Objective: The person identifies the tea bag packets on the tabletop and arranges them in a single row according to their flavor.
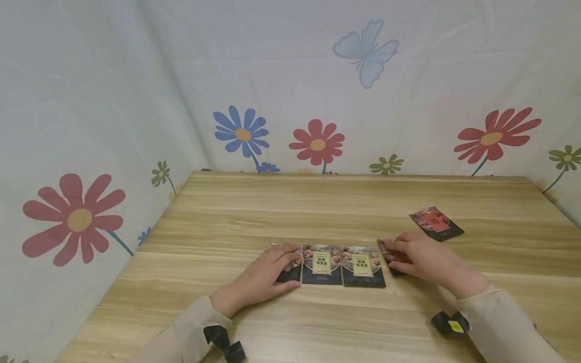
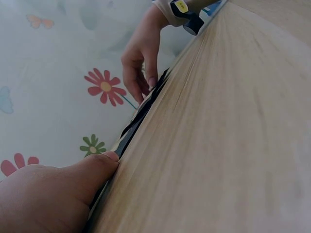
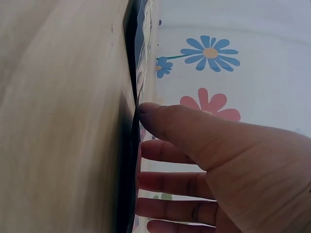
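Note:
Two flat dark packets with pale yellow labels, a left one (image 1: 322, 277) and a right one (image 1: 364, 281), lie side by side on the wooden table. My left hand (image 1: 258, 276) rests on a third packet (image 1: 290, 275) at the left end of this row, thumb by its near edge. At the right end, the fingertips and thumb of my right hand (image 1: 426, 259) touch another packet (image 1: 387, 247), lying slightly slanted and mostly covered by the hand. In the right wrist view, the fingers of the right hand (image 3: 194, 165) reach fairly straight against the packet's face.
Behind my right hand, a packet with a red label (image 1: 437, 222) lies turned at an angle. The table (image 1: 290, 206) ends at a white curtain (image 1: 281, 65) printed with flowers and a butterfly. Another curtain side hangs along the left.

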Demonstrator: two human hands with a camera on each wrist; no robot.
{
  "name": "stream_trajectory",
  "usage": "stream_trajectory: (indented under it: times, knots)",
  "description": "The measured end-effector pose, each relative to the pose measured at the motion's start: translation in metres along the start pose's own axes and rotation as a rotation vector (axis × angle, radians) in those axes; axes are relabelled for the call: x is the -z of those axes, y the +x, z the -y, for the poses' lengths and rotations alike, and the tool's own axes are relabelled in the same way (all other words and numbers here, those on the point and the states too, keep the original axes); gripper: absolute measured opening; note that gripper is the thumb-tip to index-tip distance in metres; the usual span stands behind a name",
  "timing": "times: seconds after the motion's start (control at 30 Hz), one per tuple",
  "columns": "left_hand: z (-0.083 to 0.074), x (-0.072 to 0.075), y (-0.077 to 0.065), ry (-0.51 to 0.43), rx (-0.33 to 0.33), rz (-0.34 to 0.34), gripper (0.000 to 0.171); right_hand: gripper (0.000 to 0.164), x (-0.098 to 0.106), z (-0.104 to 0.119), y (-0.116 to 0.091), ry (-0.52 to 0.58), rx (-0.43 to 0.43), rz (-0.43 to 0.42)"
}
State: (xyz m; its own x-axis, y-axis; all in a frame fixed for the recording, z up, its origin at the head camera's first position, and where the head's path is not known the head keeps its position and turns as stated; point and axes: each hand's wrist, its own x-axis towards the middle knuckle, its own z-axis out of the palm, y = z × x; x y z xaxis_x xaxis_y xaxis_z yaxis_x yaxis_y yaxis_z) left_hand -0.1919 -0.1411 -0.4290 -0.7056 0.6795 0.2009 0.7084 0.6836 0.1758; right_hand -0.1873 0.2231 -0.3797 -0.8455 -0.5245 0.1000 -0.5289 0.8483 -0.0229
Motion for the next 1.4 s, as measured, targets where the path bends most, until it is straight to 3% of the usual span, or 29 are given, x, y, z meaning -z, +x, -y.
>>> stream_trajectory:
  times: [0.93,1.4]
  knots:
    - [-0.002,0.002,0.000,0.008,-0.018,-0.020,0.058,0.047,0.002,0.012,0.000,-0.045,0.027,-0.010]
    - [-0.001,0.002,0.000,-0.001,0.003,-0.009,0.059,0.041,0.002,0.011,0.001,0.016,0.014,-0.020]
